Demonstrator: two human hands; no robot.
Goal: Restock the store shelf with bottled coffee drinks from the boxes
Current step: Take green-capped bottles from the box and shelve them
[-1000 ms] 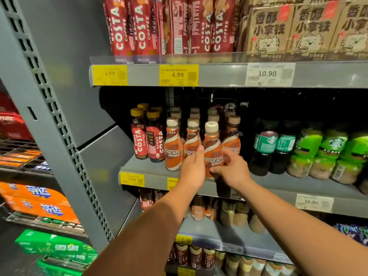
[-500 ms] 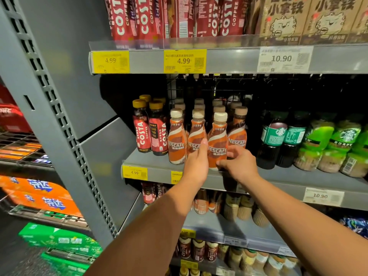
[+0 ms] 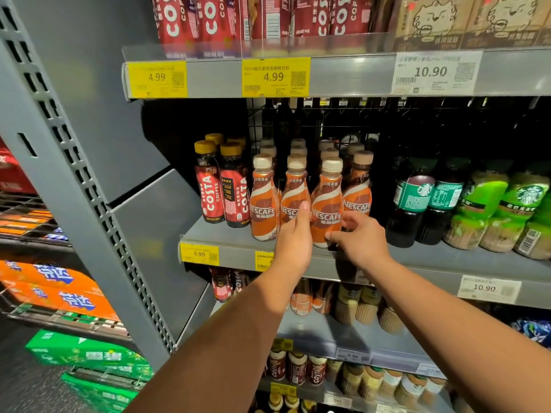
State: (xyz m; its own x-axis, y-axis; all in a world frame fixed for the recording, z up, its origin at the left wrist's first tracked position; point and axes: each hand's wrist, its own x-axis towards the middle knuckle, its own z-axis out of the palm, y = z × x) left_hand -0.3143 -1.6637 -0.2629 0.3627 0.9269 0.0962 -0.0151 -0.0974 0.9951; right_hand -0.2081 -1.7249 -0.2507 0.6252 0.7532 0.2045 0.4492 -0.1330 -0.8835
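From where I watch, the restocking of this middle shelf [image 3: 226,234] looks well advanced, at least for the orange Nescafe row. Four Nescafe bottles stand upright along the front edge, with further caps lined up behind them into the dark back of the shelf, so I judge those lanes nearly full. My left hand [image 3: 293,239] has its grip open, fingers straight and flat against the left side of the front Nescafe bottle [image 3: 326,204], which stands third from the left, just at the shelf lip. My right hand [image 3: 359,238] is loosely curled at that bottle's lower right, thumb and fingertips at its base; it looks more like a steadying touch than a full clasp, and I cannot tell whether the fingers truly close on it. Together the hands seem to be squaring the bottle into line with its neighbours, which it touches or nearly touches on both sides. To the left the Costa bottles [image 3: 208,192] fill only a few places, with bare shelf in front of them, so that lane may still want stock. No box is in view here, so how many bottles remain to be shelved I cannot say.
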